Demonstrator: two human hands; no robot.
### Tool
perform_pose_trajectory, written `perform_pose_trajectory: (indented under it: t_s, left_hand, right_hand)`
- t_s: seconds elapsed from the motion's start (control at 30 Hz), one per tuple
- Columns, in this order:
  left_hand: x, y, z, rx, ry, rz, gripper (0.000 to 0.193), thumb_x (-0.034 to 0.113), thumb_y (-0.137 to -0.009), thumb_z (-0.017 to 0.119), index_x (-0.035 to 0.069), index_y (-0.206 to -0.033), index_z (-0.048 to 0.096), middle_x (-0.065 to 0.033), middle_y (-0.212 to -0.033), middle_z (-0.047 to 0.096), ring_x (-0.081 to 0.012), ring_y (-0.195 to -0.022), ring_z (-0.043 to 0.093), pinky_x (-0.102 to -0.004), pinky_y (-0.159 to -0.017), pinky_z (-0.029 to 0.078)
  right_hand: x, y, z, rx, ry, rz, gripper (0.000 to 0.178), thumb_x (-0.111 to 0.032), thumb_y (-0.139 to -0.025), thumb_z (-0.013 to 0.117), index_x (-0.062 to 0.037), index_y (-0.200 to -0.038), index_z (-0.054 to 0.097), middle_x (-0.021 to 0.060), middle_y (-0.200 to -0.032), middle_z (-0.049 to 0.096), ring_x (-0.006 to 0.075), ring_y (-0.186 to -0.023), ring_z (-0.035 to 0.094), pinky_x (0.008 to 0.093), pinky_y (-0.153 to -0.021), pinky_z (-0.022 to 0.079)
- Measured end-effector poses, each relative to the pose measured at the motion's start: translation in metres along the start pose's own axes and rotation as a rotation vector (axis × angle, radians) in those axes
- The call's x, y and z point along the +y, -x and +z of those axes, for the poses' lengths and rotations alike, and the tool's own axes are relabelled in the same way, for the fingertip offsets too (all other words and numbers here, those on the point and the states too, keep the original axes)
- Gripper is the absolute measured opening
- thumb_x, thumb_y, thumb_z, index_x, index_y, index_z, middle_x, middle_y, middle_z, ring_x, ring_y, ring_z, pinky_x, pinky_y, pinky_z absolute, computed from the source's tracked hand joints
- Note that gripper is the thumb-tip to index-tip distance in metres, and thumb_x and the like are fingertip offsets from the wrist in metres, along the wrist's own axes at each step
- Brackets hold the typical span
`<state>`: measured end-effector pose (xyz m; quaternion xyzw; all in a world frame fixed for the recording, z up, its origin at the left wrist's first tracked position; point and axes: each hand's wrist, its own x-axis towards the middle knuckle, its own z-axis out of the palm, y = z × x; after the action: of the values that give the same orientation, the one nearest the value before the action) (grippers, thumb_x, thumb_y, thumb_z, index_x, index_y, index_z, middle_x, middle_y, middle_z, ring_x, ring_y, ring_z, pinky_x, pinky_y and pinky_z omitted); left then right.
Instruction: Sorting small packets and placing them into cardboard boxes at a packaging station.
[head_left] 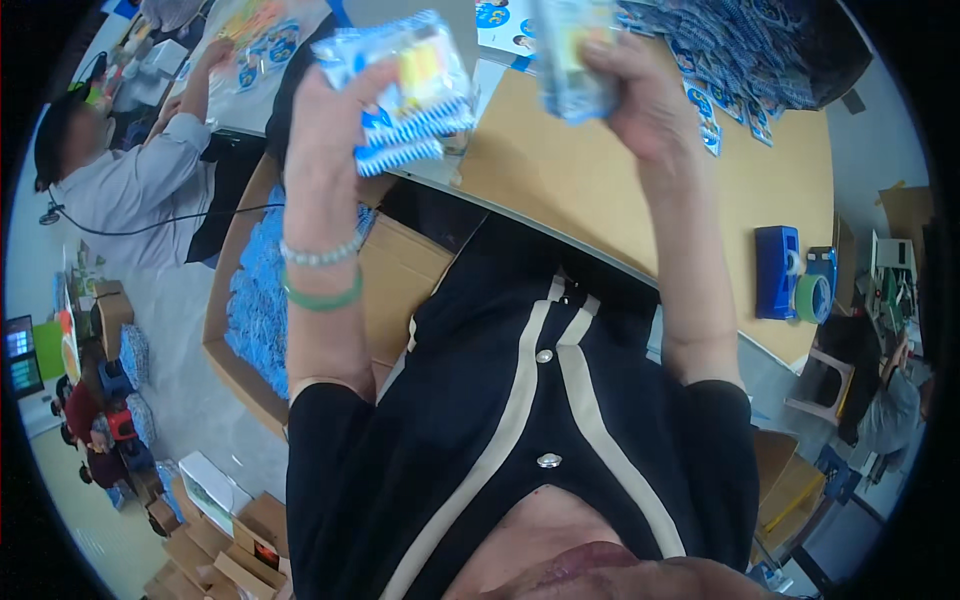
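Up over the table's near edge, my left hand (330, 125) is closed round several small blue-and-white plastic packets (435, 75). A yellow patch shows through the front one, and their striped ends fan out below. My right hand (645, 100), thumb on top, grips another clear-and-blue packet (575, 60), or a few together; motion blur hides how many. The two hands are apart, each above the tan table (550, 190).
Heaped packets (740, 50) cover the table's far right. A blue tape dispenser (776, 270) and green tape roll (812, 298) stand near its right end. Left of me, an open carton (225, 340) holds many blue packets (260, 310). A seated co-worker (140, 190) handles packets at far left.
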<state>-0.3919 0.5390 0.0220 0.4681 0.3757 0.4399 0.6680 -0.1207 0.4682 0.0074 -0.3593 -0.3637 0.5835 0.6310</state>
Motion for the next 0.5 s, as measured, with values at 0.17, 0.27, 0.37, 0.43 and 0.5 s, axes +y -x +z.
perform_pose_trajectory:
  t_s: [0.17, 0.27, 0.37, 0.43, 0.5]
  left_hand:
    - [-0.020, -0.075, -0.064, 0.192, -0.781, 0.310, 0.046, 0.023, -0.075, 0.074, -0.002, -0.109, 0.057, -0.0175, -0.097, 0.068, -0.0319, -0.091, 0.068, -0.0403, -0.080, 0.054]
    - [-0.026, -0.080, -0.048, 0.262, -1.118, 0.336, 0.050, 0.029, -0.073, 0.073, -0.004, -0.107, 0.056, -0.0219, -0.095, 0.068, -0.0378, -0.093, 0.066, -0.0432, -0.083, 0.052]
    - [-0.035, -0.075, -0.029, 0.277, -1.308, 0.288, 0.054, 0.034, -0.071, 0.072, -0.005, -0.105, 0.056, -0.0258, -0.095, 0.067, -0.0428, -0.095, 0.064, -0.0449, -0.086, 0.050]
    - [-0.040, -0.078, -0.029, 0.224, -1.295, 0.329, 0.051, 0.031, -0.073, 0.070, -0.005, -0.106, 0.055, -0.0270, -0.095, 0.066, -0.0436, -0.094, 0.064, -0.0455, -0.086, 0.050]
    - [-0.046, -0.079, -0.027, 0.197, -1.284, 0.348, 0.050, 0.030, -0.074, 0.069, -0.005, -0.107, 0.054, -0.0276, -0.095, 0.066, -0.0440, -0.094, 0.064, -0.0458, -0.085, 0.050]
  right_hand:
    - [0.048, -0.028, 0.114, 0.053, -0.234, 0.113, 0.033, -0.009, -0.083, 0.071, 0.0005, -0.112, 0.058, 0.0110, -0.103, 0.066, 0.0213, -0.096, 0.067, 0.0408, -0.088, 0.055]
    - [0.083, -0.044, 0.113, 0.184, -0.285, 0.196, 0.033, -0.008, -0.085, 0.068, 0.0024, -0.113, 0.056, 0.0128, -0.104, 0.066, 0.0238, -0.095, 0.067, 0.0433, -0.088, 0.055]
    - [0.092, -0.048, 0.108, 0.336, -0.226, 0.229, 0.032, -0.006, -0.087, 0.064, 0.0051, -0.115, 0.054, 0.0143, -0.104, 0.066, 0.0270, -0.092, 0.067, 0.0455, -0.085, 0.054]
    - [0.089, -0.047, 0.108, 0.374, -0.089, 0.208, 0.034, -0.008, -0.087, 0.065, 0.0061, -0.115, 0.054, 0.0150, -0.103, 0.066, 0.0278, -0.091, 0.067, 0.0460, -0.083, 0.054]
    - [0.085, -0.047, 0.110, 0.441, 0.171, 0.160, 0.038, -0.012, -0.086, 0.066, 0.0081, -0.115, 0.052, 0.0163, -0.102, 0.066, 0.0294, -0.089, 0.067, 0.0470, -0.080, 0.053]
